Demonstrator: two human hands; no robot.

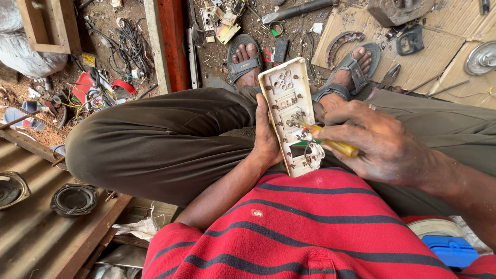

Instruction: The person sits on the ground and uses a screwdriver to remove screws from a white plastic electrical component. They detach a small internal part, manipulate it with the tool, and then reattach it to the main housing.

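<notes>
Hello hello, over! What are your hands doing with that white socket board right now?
Left hand gripping the white socket board from the side. Right hand holding a yellow screwdriver, tip on the board's middle. Loose wires near the tip.

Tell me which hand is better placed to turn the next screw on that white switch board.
Right. The right hand grips the yellow-handled screwdriver, its tip at the white switch board. The left hand clasps the board's edge, steadying it.
</notes>
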